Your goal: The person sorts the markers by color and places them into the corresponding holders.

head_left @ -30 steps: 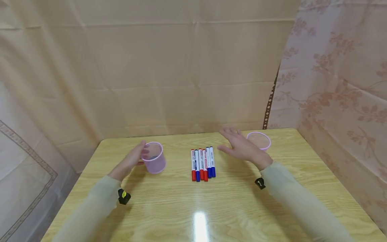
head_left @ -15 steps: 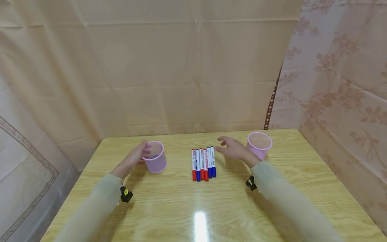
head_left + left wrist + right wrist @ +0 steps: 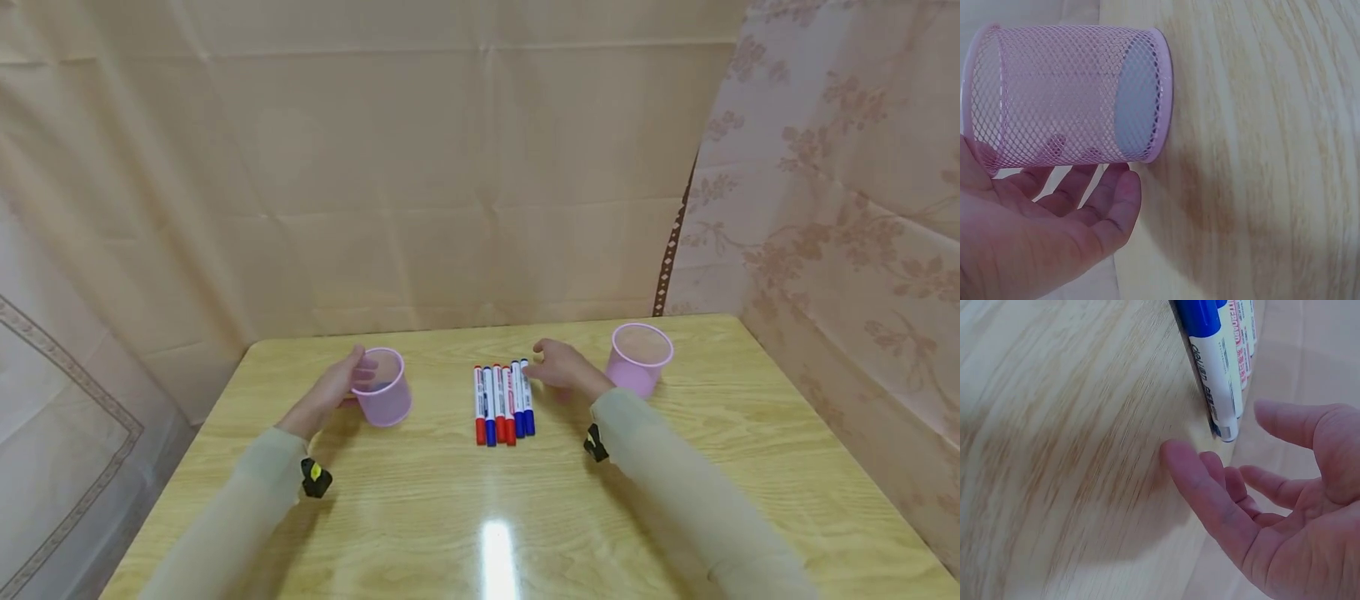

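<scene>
My left hand (image 3: 330,393) holds a pink mesh pen holder (image 3: 386,408) at its left side. In the left wrist view the fingers (image 3: 1124,194) curl along the mesh wall (image 3: 1066,94), and the thumb is mostly out of sight. Several whiteboard markers with red and blue caps lie side by side mid-table. Beside the far end of the rightmost blue-capped marker (image 3: 528,404) is my right hand (image 3: 564,367). The right wrist view shows that marker's end (image 3: 1225,428) between the spread thumb (image 3: 1285,422) and index finger (image 3: 1188,469), apart from both.
A second pink mesh pen holder (image 3: 639,367) stands on the right, behind my right forearm. The wooden table (image 3: 420,517) ends at the back against a beige cloth (image 3: 480,208). A flowered cloth (image 3: 847,250) hangs on the right.
My right hand has moved left and down from beside the right pen holder to the markers, its fingers bending from straight to half curled. The left hand stays at its pen holder.
</scene>
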A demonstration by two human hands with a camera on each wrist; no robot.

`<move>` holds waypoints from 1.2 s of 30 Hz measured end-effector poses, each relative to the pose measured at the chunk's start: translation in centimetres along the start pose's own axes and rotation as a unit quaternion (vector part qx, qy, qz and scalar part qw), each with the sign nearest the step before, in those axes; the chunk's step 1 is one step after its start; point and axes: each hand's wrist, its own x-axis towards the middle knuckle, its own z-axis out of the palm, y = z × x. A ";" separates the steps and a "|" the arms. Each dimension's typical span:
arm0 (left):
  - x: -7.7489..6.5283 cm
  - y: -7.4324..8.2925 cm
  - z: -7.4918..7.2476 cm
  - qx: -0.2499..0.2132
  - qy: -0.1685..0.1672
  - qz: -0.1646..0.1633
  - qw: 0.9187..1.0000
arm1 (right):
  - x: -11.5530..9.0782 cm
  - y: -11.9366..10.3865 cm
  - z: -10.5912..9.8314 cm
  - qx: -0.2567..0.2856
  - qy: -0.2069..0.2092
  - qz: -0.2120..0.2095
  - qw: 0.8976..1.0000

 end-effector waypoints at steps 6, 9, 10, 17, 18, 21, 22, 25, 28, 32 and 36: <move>0.2 -0.4 0.0 0.000 -0.001 0.002 1.000 | 0.6 -0.1 0.4 -0.001 -0.005 0.014 1.000; 0.4 -0.5 0.0 -0.001 0.000 0.000 1.000 | 0.7 -0.3 0.5 0.005 -0.007 0.023 1.000; 0.4 -0.5 0.0 -0.001 0.000 0.000 1.000 | 0.7 -0.3 0.5 0.010 -0.007 0.026 1.000; 0.6 -0.5 0.2 0.008 0.005 -0.006 1.000 | 1.2 -0.4 0.9 0.047 -0.009 0.055 0.997; 0.6 -0.5 0.2 0.011 0.004 -0.005 1.000 | 1.3 -0.3 1.0 0.050 -0.009 0.060 0.997; 0.6 -0.6 0.1 0.014 0.003 -0.007 1.000 | 1.6 -0.3 1.0 0.059 -0.011 0.075 0.995; 0.6 -0.6 0.1 0.017 0.002 -0.008 1.000 | 1.7 -0.2 1.0 0.062 -0.011 0.079 0.995; 0.7 -0.6 0.1 0.021 0.001 -0.010 1.000 | 1.8 -0.1 0.8 0.079 -0.010 0.088 0.993; 0.7 -0.6 0.1 0.024 0.000 -0.010 1.000 | 1.7 -0.1 0.6 0.100 -0.012 0.094 0.991; 0.6 -0.6 0.1 0.018 -0.001 -0.012 1.000 | 1.7 0.0 0.6 0.120 -0.018 0.095 0.988; 0.3 -0.6 0.2 0.010 -0.004 -0.014 1.000 | 1.7 0.1 0.8 0.129 -0.017 0.093 0.987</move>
